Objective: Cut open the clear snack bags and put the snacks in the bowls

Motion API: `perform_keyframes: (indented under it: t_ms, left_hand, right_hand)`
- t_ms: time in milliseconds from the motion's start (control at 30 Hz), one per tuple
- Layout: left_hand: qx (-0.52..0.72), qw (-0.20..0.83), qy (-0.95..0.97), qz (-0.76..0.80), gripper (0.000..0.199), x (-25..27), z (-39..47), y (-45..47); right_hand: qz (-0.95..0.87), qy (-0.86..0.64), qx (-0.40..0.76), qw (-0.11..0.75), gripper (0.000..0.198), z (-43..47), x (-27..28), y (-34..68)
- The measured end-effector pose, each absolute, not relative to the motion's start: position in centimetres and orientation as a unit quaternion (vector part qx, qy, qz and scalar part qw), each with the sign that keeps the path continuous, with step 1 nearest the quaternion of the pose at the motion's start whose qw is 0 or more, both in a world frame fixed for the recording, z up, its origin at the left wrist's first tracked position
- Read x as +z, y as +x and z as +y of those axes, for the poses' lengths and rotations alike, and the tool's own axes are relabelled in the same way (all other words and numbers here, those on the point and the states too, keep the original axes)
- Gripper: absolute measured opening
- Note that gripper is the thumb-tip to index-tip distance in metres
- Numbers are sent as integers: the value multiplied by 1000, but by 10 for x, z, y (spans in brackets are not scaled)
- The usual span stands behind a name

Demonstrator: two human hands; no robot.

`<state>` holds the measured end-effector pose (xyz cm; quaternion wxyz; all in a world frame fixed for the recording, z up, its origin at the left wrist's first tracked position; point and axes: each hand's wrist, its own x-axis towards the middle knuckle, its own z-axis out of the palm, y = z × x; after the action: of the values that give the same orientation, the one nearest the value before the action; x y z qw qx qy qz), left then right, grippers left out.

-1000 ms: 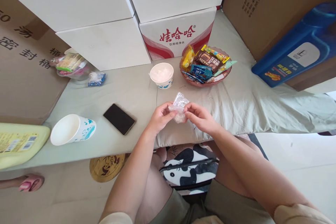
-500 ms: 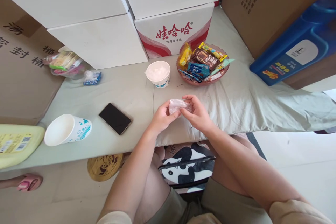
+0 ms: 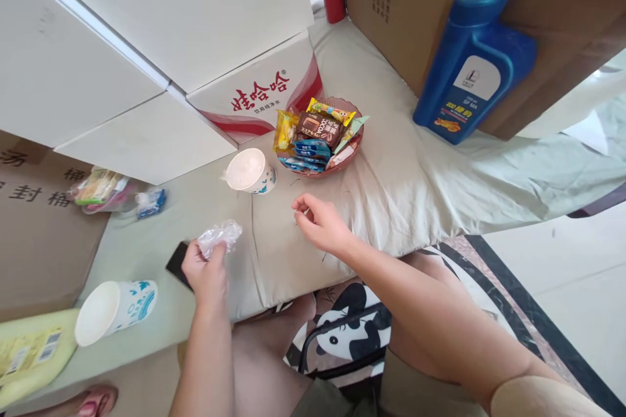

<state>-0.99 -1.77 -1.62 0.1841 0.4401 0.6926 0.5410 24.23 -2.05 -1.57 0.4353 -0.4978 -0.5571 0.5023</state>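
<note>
A crumpled clear plastic wrapper (image 3: 220, 238) is pinched between the thumb and fingers of my left hand (image 3: 206, 270), above a black phone (image 3: 178, 264) that the hand partly covers. My right hand (image 3: 323, 225) hovers over the cloth in front of the snack bowl, apart from the wrapper. Its fingers are curled towards the thumb; whether anything small is between them is hidden. Just beyond the hands stands a paper cup (image 3: 247, 171) with a blue pattern, with whitish contents in it. The pink glass bowl (image 3: 359, 146) beside it holds several wrapped snacks (image 3: 320, 130).
Another paper cup (image 3: 102, 313) and a pale yellow bottle (image 3: 36, 355) are at the left. White cartons (image 3: 235, 6) line the back. A blue bottle (image 3: 472, 78) stands at the right against a brown box (image 3: 391, 26). A small blue packet (image 3: 150, 203) lies back left. Another person's sandalled foot (image 3: 98, 401) shows below.
My hands have come apart. The left one has carried the plastic wrapper left over the phone; the right one has let go of it. The view has turned right.
</note>
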Motion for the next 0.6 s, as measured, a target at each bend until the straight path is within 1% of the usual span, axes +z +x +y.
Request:
perform_keyframes:
  t_ms: [67,167,233,333,400,500,600]
  left_hand:
    - [515,127,469,706,21,-7,-8,-10]
    - [472,73,543,691,16,18,17,5]
    - [455,42,588,667,18,38,37,26]
    - [389,24,665,637,22,68,66,73]
    - [356,-20,708,610,25,82,85,103]
    - [268,-84,746,603,28,96,113,121]
    - [131,-125,705,686,24,100,134,102]
  right_hand:
    - [-552,-502,509,430,14,-18,-14,243]
    - [-547,-499,521,425,14,-15,-13,242]
    - [-551,-490,525,426,13,-14,-11,239]
    - [-556,-484,523,429,11,-12,-9,236]
    - [-558,-481,520,432,11,-11,-9,234]
    - [-559,-481,517,434,11,-10,-10,237]
    - [-556,-483,517,436,11,-11,-10,243]
